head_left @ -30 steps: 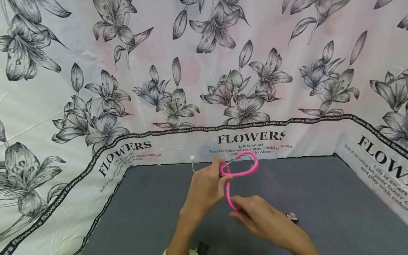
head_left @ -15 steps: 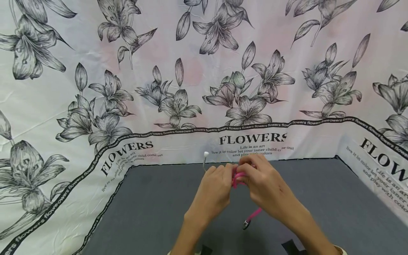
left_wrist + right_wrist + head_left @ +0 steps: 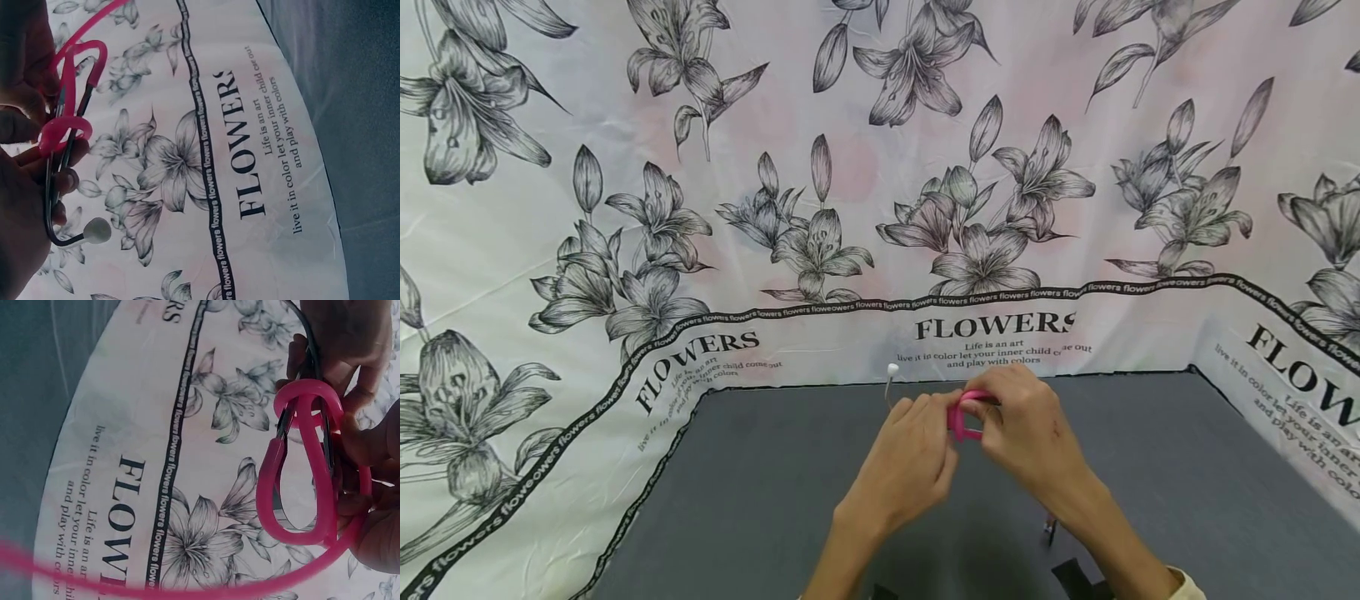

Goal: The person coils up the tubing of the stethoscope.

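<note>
Both hands hold a stethoscope with pink tubing (image 3: 957, 423) up over the grey tabletop. In the head view my left hand (image 3: 910, 454) grips its metal ear tubes, and a white ear tip (image 3: 892, 369) sticks up past the fingers. The right hand (image 3: 1026, 429) pinches the tubing close beside it. The right wrist view shows one turn of tubing (image 3: 306, 387) wrapped around the metal tubes and the folded tubing, with a loop (image 3: 294, 537) hanging out. Below the right wrist dangles the chest piece (image 3: 1049, 527), partly hidden by the forearm.
A grey tabletop (image 3: 760, 483) lies under the hands. White cloth (image 3: 835, 346) with flower prints and lettering rises behind it and along both sides. A dark patch (image 3: 1072, 575) shows beside the right sleeve (image 3: 1186, 585).
My right hand has risen from lower on the tubing to beside the left hand. A turn of tubing now wraps the bundle. The chest piece has swung right over the last half second.
</note>
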Demonstrator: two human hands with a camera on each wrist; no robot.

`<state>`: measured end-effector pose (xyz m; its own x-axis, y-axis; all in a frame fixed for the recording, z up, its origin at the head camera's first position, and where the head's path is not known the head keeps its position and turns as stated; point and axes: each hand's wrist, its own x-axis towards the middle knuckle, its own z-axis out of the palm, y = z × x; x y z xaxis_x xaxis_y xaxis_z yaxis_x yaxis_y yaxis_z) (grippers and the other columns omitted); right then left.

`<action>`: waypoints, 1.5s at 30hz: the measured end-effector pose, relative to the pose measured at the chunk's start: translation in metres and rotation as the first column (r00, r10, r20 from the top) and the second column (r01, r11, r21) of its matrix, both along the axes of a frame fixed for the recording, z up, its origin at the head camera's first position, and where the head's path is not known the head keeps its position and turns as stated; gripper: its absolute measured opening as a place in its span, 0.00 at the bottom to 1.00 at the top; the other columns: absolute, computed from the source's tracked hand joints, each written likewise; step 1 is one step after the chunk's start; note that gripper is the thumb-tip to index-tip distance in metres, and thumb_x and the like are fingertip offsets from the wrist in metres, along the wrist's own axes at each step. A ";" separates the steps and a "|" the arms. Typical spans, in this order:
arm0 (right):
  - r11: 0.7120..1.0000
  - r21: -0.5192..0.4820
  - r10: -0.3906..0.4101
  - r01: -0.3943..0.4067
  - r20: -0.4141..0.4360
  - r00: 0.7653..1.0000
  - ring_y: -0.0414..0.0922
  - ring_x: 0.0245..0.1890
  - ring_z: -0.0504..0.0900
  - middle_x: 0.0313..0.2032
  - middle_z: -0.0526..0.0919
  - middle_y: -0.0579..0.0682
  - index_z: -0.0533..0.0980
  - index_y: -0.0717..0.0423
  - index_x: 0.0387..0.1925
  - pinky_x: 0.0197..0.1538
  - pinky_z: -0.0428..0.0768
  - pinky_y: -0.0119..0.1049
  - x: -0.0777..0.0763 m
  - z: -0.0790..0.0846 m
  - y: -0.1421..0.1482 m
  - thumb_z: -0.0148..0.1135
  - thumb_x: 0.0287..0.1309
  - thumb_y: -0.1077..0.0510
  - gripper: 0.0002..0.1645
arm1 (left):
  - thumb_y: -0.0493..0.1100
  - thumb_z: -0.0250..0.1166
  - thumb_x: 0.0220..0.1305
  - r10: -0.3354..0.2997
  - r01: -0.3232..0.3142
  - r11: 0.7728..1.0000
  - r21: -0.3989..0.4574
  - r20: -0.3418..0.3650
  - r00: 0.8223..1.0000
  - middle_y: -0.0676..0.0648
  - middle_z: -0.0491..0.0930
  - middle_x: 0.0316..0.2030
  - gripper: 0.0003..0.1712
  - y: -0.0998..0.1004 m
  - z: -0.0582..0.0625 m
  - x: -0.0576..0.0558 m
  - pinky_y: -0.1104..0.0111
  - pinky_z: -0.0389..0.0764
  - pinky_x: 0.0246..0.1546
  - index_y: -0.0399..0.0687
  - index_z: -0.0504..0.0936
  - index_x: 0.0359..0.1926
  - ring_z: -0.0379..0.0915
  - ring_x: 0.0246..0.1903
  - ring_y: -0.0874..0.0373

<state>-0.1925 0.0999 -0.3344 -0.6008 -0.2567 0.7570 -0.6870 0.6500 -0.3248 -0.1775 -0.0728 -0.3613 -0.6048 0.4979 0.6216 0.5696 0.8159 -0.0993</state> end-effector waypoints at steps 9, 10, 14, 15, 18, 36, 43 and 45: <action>0.999 -0.019 0.041 -0.040 0.063 0.997 0.42 0.32 0.85 0.30 0.87 0.50 0.83 0.59 0.35 0.35 0.85 0.32 -0.001 0.002 0.003 0.79 0.49 0.67 0.12 | 0.50 0.61 0.77 -0.004 0.002 0.999 0.045 0.051 0.999 0.57 0.77 0.33 0.17 -0.003 -0.004 -0.002 0.74 0.63 0.37 0.46 0.77 0.57 0.65 0.32 0.65; 0.999 -0.019 0.039 -0.037 0.058 0.998 0.41 0.30 0.84 0.28 0.86 0.49 0.81 0.58 0.33 0.34 0.84 0.31 -0.001 0.002 0.004 0.81 0.47 0.66 0.14 | 0.50 0.63 0.76 -0.004 0.001 0.999 0.051 0.059 0.998 0.57 0.76 0.32 0.17 -0.004 -0.004 -0.002 0.74 0.63 0.37 0.47 0.77 0.57 0.65 0.31 0.65; 1.000 -0.009 0.027 -0.026 0.019 0.999 0.36 0.25 0.77 0.22 0.81 0.43 0.78 0.53 0.26 0.30 0.79 0.29 -0.008 0.008 0.011 0.86 0.37 0.60 0.20 | 0.50 0.65 0.73 -0.008 0.004 0.999 0.053 0.066 0.998 0.57 0.77 0.31 0.21 -0.008 -0.001 -0.001 0.73 0.64 0.37 0.45 0.76 0.60 0.66 0.31 0.65; 0.999 -0.010 0.034 -0.034 0.029 0.999 0.35 0.25 0.75 0.22 0.80 0.43 0.78 0.52 0.25 0.29 0.78 0.29 -0.010 0.010 0.014 0.87 0.35 0.59 0.21 | 0.50 0.65 0.73 -0.013 0.009 0.999 0.052 0.068 0.998 0.57 0.77 0.31 0.22 -0.008 -0.001 -0.001 0.73 0.65 0.38 0.45 0.75 0.61 0.67 0.31 0.65; 0.996 -0.028 0.087 -0.084 0.125 0.988 0.32 0.24 0.77 0.23 0.83 0.42 0.81 0.52 0.26 0.29 0.79 0.28 -0.015 0.014 0.021 0.86 0.37 0.56 0.18 | 0.50 0.65 0.73 -0.036 0.032 0.998 0.045 0.092 0.995 0.57 0.79 0.33 0.25 -0.010 0.002 -0.001 0.74 0.65 0.38 0.45 0.73 0.64 0.68 0.32 0.66; 0.873 -0.297 0.487 -0.387 0.549 0.679 0.41 0.32 0.87 0.34 0.88 0.48 0.85 0.58 0.37 0.37 0.86 0.35 -0.047 0.007 0.048 0.73 0.63 0.62 0.04 | 0.44 0.65 0.73 -0.292 0.242 0.915 0.323 0.116 0.949 0.59 0.86 0.37 0.27 -0.017 0.010 0.005 0.73 0.66 0.42 0.47 0.71 0.68 0.67 0.31 0.67; 0.823 -0.398 0.563 -0.405 0.476 0.676 0.43 0.33 0.87 0.36 0.90 0.42 0.85 0.61 0.46 0.37 0.86 0.36 -0.038 -0.003 0.040 0.65 0.69 0.64 0.08 | 0.41 0.63 0.75 -0.341 0.274 0.860 0.431 0.085 0.936 0.54 0.86 0.37 0.25 -0.018 0.014 0.004 0.70 0.67 0.45 0.46 0.69 0.68 0.67 0.34 0.65; 0.838 -0.406 0.538 -0.366 0.498 0.680 0.42 0.36 0.89 0.38 0.91 0.42 0.85 0.59 0.47 0.40 0.87 0.36 -0.034 -0.004 0.036 0.66 0.70 0.60 0.09 | 0.40 0.62 0.75 -0.333 0.260 0.849 0.460 0.085 0.939 0.52 0.85 0.37 0.24 -0.016 0.015 0.004 0.69 0.68 0.45 0.45 0.70 0.68 0.67 0.36 0.63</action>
<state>-0.2261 0.1357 -0.3385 -0.7958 -0.4672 0.3854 -0.4987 0.1443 -0.8547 -0.1739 -0.0892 -0.3460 -0.5790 0.3696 0.7267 0.7691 0.5435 0.3363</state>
